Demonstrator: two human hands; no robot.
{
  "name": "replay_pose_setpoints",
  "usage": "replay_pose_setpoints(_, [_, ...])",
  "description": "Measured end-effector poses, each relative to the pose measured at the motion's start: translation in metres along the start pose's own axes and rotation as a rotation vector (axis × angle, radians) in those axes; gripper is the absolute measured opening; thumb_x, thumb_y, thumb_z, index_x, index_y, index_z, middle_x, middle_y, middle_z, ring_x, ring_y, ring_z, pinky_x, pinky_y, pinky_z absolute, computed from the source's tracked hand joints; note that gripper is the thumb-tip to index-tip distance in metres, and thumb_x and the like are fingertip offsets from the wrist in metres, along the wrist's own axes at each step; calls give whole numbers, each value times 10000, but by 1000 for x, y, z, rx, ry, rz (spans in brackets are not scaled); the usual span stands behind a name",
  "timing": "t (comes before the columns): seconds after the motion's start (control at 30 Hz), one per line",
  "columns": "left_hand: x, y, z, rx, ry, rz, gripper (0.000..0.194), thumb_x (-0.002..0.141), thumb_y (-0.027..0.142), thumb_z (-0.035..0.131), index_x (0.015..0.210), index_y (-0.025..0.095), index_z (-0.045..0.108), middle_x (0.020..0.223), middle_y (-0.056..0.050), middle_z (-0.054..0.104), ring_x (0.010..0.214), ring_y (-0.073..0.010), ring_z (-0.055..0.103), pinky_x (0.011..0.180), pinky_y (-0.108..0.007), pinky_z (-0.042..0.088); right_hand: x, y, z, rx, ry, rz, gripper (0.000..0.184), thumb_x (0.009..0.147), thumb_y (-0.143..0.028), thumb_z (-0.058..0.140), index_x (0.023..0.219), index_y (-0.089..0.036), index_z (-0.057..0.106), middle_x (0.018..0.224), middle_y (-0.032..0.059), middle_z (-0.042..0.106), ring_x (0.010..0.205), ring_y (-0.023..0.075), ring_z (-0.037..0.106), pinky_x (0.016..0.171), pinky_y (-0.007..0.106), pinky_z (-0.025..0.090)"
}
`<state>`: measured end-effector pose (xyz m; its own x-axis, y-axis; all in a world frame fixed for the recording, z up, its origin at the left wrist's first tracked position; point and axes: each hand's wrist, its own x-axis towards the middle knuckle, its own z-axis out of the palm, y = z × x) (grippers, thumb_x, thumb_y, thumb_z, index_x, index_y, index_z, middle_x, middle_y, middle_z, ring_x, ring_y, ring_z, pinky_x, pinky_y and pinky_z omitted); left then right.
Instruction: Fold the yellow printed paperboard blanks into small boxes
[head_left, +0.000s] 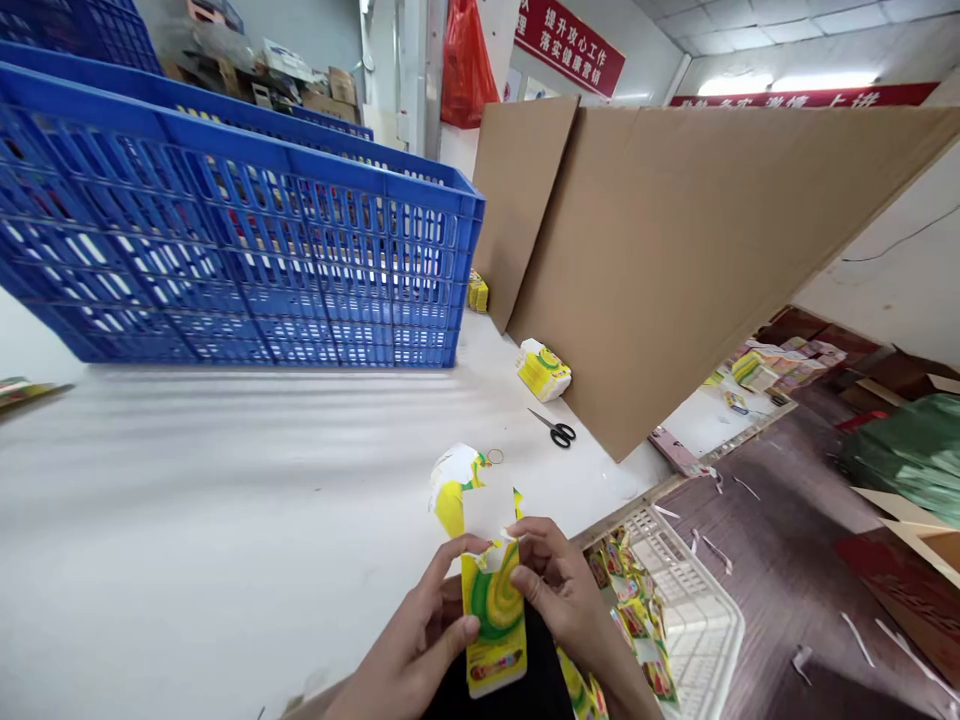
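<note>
Between my two hands is a small flat yellow carton (495, 610) with a green swirl, its white flap standing up at the top. My left hand (431, 635) pinches the carton's left edge, thumb on the printed front and fingers near the flap. On the opposite edge my right hand (559, 585) grips it with thumb and fingers, close to the top opening. Just beyond the hands, a fanned pile of yellow and white cartons (450, 495) lies on the white table (262, 500). A thin rubber band (496, 457) rests beside that pile.
Black-handled scissors (559, 432) and a bundle of cartons (544, 370) lie near a tall cardboard sheet (675, 230). A blue plastic crate (300, 250) stands on the table's far left. At my right, below the table edge, a white basket (701, 620) holds several printed cartons.
</note>
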<state>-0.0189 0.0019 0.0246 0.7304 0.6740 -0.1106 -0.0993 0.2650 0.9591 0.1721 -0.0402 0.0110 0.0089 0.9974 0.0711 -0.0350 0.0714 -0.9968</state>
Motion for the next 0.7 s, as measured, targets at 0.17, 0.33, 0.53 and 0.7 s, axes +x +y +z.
replay_pose_setpoints(0.17, [0, -6, 2, -70, -48, -31, 400, 875, 369, 597, 1184, 264, 367, 987, -61, 693, 881, -211, 651, 808, -336, 496, -1, -8, -4, -146, -59, 23, 164, 921, -373, 537, 919, -212, 570, 678, -43, 455, 606, 100, 404, 565, 214, 326])
replay_pose_setpoints(0.33, [1, -10, 3, -18, 2, -40, 637, 893, 413, 561, 1375, 313, 157, 1112, -87, 659, 909, -206, 637, 886, -370, 472, 2, -4, 2, -156, 101, -46, 185, 909, -369, 557, 861, -197, 609, 792, 7, 581, 713, 129, 525, 642, 219, 404])
replay_pose_setpoints(0.53, [6, -5, 4, -14, 21, -38, 630, 879, 404, 577, 1387, 301, 221, 1187, -111, 631, 946, -231, 640, 886, -380, 487, 3, 0, 3, 20, 139, -72, 370, 899, -398, 568, 1252, -291, 538, 997, 45, 663, 895, 190, 626, 830, 309, 486])
replay_pose_setpoints(0.7, [9, -8, 7, 91, 101, -11, 513, 880, 385, 567, 1335, 297, 348, 1069, -70, 671, 805, -190, 636, 784, -317, 516, 4, -7, -14, -234, 111, -199, 441, 891, -577, 478, 991, -240, 742, 995, 79, 598, 970, 221, 587, 863, 326, 469])
